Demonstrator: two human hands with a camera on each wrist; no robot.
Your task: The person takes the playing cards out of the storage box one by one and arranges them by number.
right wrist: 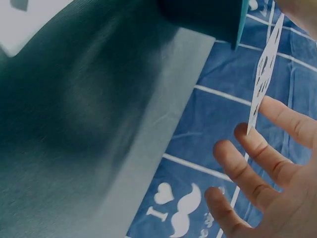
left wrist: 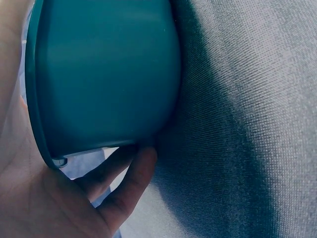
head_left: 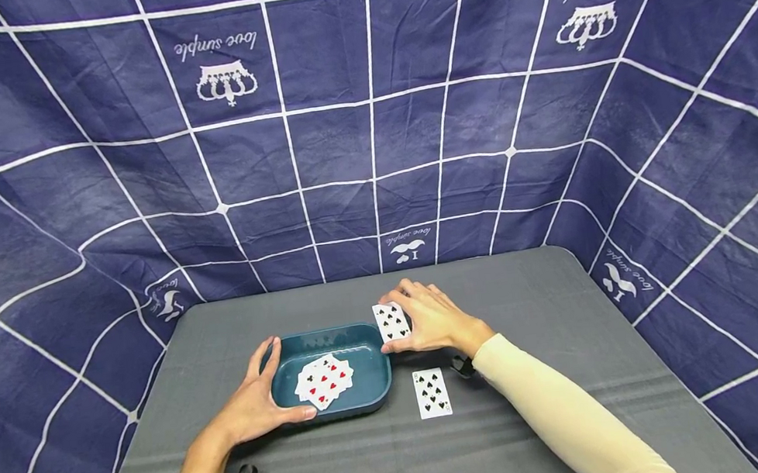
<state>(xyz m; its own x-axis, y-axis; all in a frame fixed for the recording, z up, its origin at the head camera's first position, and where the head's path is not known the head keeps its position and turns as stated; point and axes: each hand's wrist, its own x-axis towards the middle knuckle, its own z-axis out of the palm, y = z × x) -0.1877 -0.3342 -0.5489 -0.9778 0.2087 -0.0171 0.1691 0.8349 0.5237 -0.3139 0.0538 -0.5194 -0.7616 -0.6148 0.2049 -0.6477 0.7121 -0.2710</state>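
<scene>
A teal tray [head_left: 326, 338] with rounded corners stands on the grey table, several playing cards [head_left: 325, 381] piled face up inside it. My left hand [head_left: 251, 407] grips its left end, thumb along the near rim and fingers round the far corner. The left wrist view shows the tray's outer wall [left wrist: 109, 74] with fingertips low against it. Near the tray's right end, my right hand [head_left: 430, 316] holds a spade playing card [head_left: 392, 322] by its edges between thumb and fingers. That card [right wrist: 265, 69] appears nearly edge-on in the right wrist view.
Another spade card [head_left: 432, 393] lies face up on the grey table [head_left: 514, 439], right of the tray and below my right hand. Blue cloth [head_left: 341, 147] with white grid lines hangs behind and along both sides of the table.
</scene>
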